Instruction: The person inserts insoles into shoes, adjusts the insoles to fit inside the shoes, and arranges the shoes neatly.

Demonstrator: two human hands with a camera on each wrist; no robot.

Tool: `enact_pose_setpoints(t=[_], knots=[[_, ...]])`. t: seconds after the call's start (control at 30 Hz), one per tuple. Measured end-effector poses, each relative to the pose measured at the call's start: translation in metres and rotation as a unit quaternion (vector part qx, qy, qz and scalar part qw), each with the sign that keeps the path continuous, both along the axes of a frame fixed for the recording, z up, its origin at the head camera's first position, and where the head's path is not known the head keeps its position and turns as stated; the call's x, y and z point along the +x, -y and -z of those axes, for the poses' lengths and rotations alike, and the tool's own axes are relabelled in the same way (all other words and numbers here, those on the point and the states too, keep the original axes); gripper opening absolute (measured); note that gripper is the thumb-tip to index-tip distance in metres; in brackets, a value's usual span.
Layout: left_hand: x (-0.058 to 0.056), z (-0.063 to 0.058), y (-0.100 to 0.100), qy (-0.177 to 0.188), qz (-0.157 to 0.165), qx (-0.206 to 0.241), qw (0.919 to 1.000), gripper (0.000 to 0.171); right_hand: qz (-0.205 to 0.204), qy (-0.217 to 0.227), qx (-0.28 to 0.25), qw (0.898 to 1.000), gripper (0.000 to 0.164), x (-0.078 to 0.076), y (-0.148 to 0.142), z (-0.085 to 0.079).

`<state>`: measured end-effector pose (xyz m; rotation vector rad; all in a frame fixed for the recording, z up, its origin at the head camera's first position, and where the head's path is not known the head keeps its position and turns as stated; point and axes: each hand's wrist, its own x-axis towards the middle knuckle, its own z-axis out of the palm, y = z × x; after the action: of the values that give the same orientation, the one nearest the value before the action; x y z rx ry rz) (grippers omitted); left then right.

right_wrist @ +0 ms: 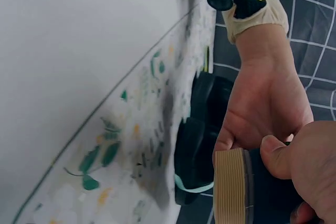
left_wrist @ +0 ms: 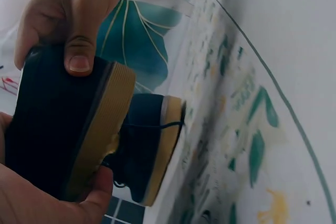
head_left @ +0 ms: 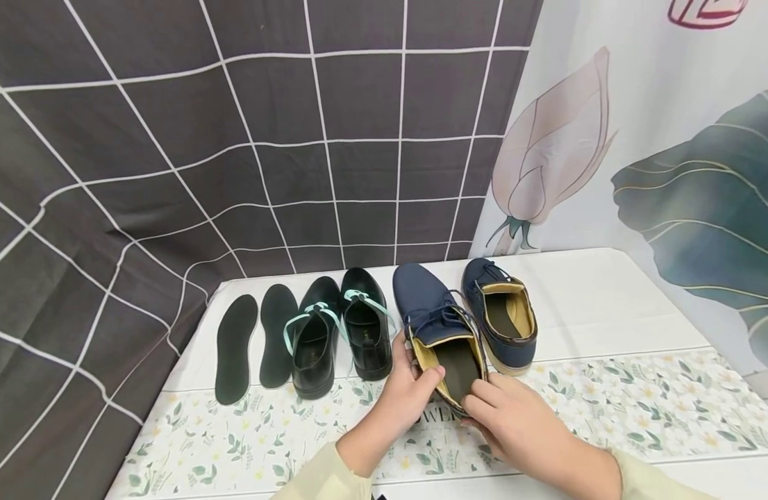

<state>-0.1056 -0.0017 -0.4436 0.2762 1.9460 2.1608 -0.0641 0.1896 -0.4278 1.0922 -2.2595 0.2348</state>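
A navy lace-up shoe (head_left: 419, 288) with a tan lining is held between both hands, its toe pointing away from me. My left hand (head_left: 404, 389) grips its left side, with the thumb over the collar edge. At the heel, my right hand (head_left: 515, 423) pinches the collar. A dark insole (head_left: 457, 364) shows inside the shoe's opening. The left wrist view shows the ribbed tan sole (left_wrist: 105, 124) and the right thumb (left_wrist: 80, 64) pressed on the heel. To the right stands the matching navy shoe (head_left: 515, 353), upright on the table.
Left of the held shoe stand two black shoes (head_left: 315, 378) with mint laces. Further left, two loose black insoles (head_left: 237, 347) lie flat on the white table (head_left: 584, 305), which has a floral band (head_left: 615, 396). A dark grid curtain (head_left: 359, 167) hangs behind.
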Motion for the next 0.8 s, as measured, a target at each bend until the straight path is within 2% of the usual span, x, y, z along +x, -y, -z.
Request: enact_pose_setpoints(t=[0.1, 0.3, 0.47, 0.63, 0.8], knots=[[0.004, -0.006, 0.002, -0.02, 0.005, -0.001, 0.9998, 0.083, 0.0, -0.009, -0.004, 1.0, 0.012, 0.004, -0.001, -0.007], [0.008, -0.012, 0.004, -0.037, 0.018, 0.0, 0.9991, 0.091, -0.007, -0.013, -0.015, 1.0, 0.046, 0.011, -0.001, -0.016], [0.01, -0.014, 0.008, -0.05, 0.056, 0.013, 0.9971, 0.094, -0.007, -0.012, -0.038, 0.999, 0.042, 0.016, -0.004, -0.026], [0.009, -0.018, 0.011, -0.11, 0.1, 0.041, 0.988, 0.085, -0.022, -0.023, -0.076, 0.997, 0.039, 0.016, -0.013, -0.037], [0.008, -0.021, 0.013, -0.159, 0.114, 0.033, 0.9801, 0.075, -0.038, -0.043, -0.104, 0.993, 0.037, 0.014, -0.026, -0.048]])
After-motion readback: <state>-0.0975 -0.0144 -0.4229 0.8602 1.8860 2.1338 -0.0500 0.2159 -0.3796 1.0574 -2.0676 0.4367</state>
